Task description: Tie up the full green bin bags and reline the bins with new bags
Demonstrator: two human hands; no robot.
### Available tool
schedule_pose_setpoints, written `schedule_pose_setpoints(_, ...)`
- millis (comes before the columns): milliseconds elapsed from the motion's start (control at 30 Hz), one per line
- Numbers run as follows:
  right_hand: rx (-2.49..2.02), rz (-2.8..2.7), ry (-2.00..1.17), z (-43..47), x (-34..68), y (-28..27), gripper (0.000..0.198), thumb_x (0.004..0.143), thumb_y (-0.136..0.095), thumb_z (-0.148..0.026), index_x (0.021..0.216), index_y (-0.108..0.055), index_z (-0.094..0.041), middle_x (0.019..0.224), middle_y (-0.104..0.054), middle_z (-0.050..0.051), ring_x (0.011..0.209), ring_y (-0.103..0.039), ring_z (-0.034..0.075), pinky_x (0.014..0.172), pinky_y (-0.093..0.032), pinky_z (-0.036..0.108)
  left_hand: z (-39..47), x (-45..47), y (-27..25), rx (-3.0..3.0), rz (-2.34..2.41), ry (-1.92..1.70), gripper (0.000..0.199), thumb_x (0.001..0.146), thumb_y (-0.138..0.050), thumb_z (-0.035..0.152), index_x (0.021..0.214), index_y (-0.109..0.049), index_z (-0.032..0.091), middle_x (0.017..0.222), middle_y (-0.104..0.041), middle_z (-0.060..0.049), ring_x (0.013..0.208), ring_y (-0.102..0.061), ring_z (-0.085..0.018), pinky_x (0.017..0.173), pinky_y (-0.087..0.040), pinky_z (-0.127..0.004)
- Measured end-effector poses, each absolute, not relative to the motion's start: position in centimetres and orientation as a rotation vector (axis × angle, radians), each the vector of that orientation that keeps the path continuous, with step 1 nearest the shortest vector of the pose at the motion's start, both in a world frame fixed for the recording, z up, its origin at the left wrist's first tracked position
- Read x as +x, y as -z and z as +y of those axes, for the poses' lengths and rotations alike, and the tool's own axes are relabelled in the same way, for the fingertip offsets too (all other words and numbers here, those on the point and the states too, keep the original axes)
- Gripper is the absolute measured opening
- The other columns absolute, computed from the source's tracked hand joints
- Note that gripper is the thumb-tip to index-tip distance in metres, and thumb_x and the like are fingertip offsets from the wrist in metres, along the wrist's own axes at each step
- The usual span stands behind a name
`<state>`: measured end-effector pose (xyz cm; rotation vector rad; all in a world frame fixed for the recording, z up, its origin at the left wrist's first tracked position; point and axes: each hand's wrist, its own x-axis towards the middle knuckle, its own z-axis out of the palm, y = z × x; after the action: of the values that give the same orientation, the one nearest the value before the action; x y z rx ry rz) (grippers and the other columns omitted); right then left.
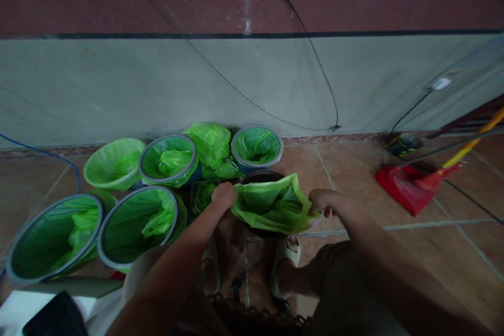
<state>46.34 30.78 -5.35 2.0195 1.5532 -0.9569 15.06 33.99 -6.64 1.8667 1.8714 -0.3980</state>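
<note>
A green trash bag [271, 205] is stretched between my two hands, its mouth held wide apart. My left hand [224, 196] is closed on the left edge of the bag, and my right hand [323, 202] pinches the right edge. Under and behind the bag shows the dark rim of a brown bin [262, 175], mostly covered by the plastic. Just left of my left hand stands a small dark square container [194, 197] with green plastic in it.
Several bins lined with green bags stand at left, among them a grey-rimmed bin [100, 239]. A bunched green bag [208, 144] rests by the wall near another lined bin [235, 155]. At right lies a red dustpan [409, 189]. A black phone [55, 317] sits at lower left.
</note>
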Motion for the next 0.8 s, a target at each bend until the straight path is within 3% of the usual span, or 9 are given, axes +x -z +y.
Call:
schedule_pose_setpoints(67, 2.053, 1.579, 0.810, 31.0, 46.0, 4.8, 0.057, 0.060, -0.081, -0.023, 0.113, -0.066, -0.007, 0.096, -0.071, 0.019, 0.084, -0.070, 0.031, 0.071, -0.055, 0.038, 33.7, 14.9, 6.8, 1.900, 1.879, 0.367, 0.039, 0.092, -0.041, 0.031, 0.107, -0.071, 0.011, 0.111, -0.071, -0.019, 0.107, -0.067, -0.027, 0.085, -0.052, -0.029)
schedule_pose_setpoints(167, 2.199, 1.904, 0.442, 31.5, 44.3, 4.0, 0.074, 0.069, -0.075, -0.028, 0.136, -0.049, -0.009, 0.129, -0.057, 0.023, 0.117, -0.057, 0.032, 0.093, -0.048, 0.040, 33.3, 15.3, 7.0, 1.972, 1.847, 0.340, 0.038, 0.092, -0.041, 0.029, 0.107, -0.071, 0.012, 0.112, -0.070, -0.018, 0.109, -0.066, -0.026, 0.087, -0.052, -0.029)
schedule_pose_setpoints(267, 1.957, 2.426, 0.379, 31.7, 41.7, 4.5, 0.074, 0.074, -0.070, -0.024, 0.143, -0.043, -0.017, 0.144, -0.045, 0.017, 0.132, -0.043, 0.028, 0.107, -0.036, 0.040, 33.2, 15.8, 7.2, 1.983, 1.815, 0.345, 0.037, 0.093, -0.040, 0.030, 0.107, -0.071, 0.014, 0.113, -0.070, -0.016, 0.109, -0.066, -0.025, 0.090, -0.051, -0.030)
schedule_pose_setpoints(333, 1.710, 2.619, 0.426, 32.0, 40.3, 5.3, 0.064, 0.074, -0.069, -0.018, 0.136, -0.053, -0.022, 0.148, -0.043, 0.012, 0.136, -0.036, 0.027, 0.113, -0.027, 0.043, 33.2, 16.0, 7.1, 1.981, 1.812, 0.336, 0.037, 0.094, -0.040, 0.033, 0.106, -0.071, 0.015, 0.113, -0.070, -0.015, 0.109, -0.066, -0.024, 0.091, -0.051, -0.031)
schedule_pose_setpoints(400, 1.600, 2.646, 0.456, 32.4, 39.8, 6.2, 0.039, 0.078, -0.065, -0.018, 0.117, -0.067, -0.022, 0.140, -0.051, 0.010, 0.135, -0.038, 0.027, 0.114, -0.023, 0.047, 33.0, 15.9, 7.0, 1.993, 1.812, 0.325, 0.037, 0.094, -0.040, 0.033, 0.106, -0.070, 0.015, 0.114, -0.070, -0.016, 0.110, -0.065, -0.024, 0.092, -0.050, -0.032)
schedule_pose_setpoints(467, 1.644, 2.587, 0.486, 33.0, 40.1, 6.8, 0.019, 0.084, -0.058, -0.020, 0.097, -0.072, -0.019, 0.121, -0.064, 0.011, 0.123, -0.050, 0.025, 0.111, -0.027, 0.045, 32.8, 15.5, 7.1, 2.005, 1.811, 0.321, 0.036, 0.093, -0.042, 0.031, 0.107, -0.070, 0.013, 0.115, -0.069, -0.016, 0.111, -0.064, -0.025, 0.093, -0.049, -0.031)
schedule_pose_setpoints(533, 1.742, 2.503, 0.624, 33.5, 41.1, 7.2, 0.018, 0.087, -0.054, -0.022, 0.090, -0.071, -0.017, 0.098, -0.070, 0.009, 0.101, -0.061, 0.021, 0.101, -0.037, 0.038, 32.8, 14.6, 7.3, 1.979, 1.804, 0.319, 0.032, 0.091, -0.046, 0.027, 0.105, -0.071, 0.014, 0.114, -0.070, -0.015, 0.110, -0.065, -0.024, 0.091, -0.049, -0.030)
schedule_pose_setpoints(633, 1.857, 2.411, 1.023, 34.3, 42.8, 8.1, 0.020, 0.086, -0.053, -0.025, 0.087, -0.072, -0.017, 0.081, -0.071, 0.005, 0.076, -0.063, 0.016, 0.077, -0.045, 0.027, 33.2, 13.2, 7.9, 1.879, 1.769, 0.234, 0.026, 0.085, -0.053, 0.024, 0.099, -0.073, 0.014, 0.107, -0.072, -0.013, 0.101, -0.067, -0.022, 0.084, -0.050, -0.027)
schedule_pose_setpoints(800, 2.049, 2.328, 1.300, 36.9, 43.6, 9.8, 0.023, 0.083, -0.052, -0.026, 0.080, -0.073, -0.016, 0.073, -0.070, 0.002, 0.066, -0.060, 0.014, 0.061, -0.043, 0.022, 34.6, 12.2, 9.2, 1.606, 1.595, -0.155, 0.021, 0.071, -0.062, 0.017, 0.087, -0.075, 0.012, 0.080, -0.073, -0.003, 0.077, -0.065, -0.016, 0.067, -0.047, -0.022)
